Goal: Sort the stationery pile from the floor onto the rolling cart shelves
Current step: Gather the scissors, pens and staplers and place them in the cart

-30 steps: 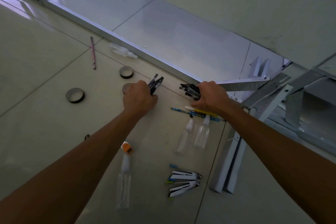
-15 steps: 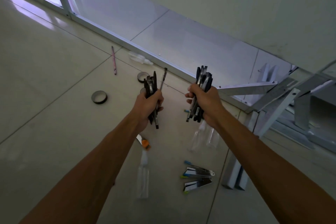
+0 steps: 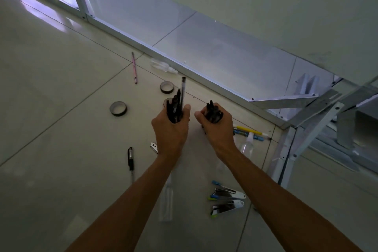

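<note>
Floor clutter – tape rolls (image 3: 118, 108), staplers (image 3: 228, 194), loose pen (image 3: 130, 160) – below hands.

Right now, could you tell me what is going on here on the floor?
A person is gathering pens off the floor. The left hand holds a bundle of dark pens upright, one sticking up above the rest, and the right hand has its grip round a second bundle. Lying on the floor are a black pen, a pink pencil, tape rolls, two staplers and clear bottles. Nothing has reached the cart.
</note>
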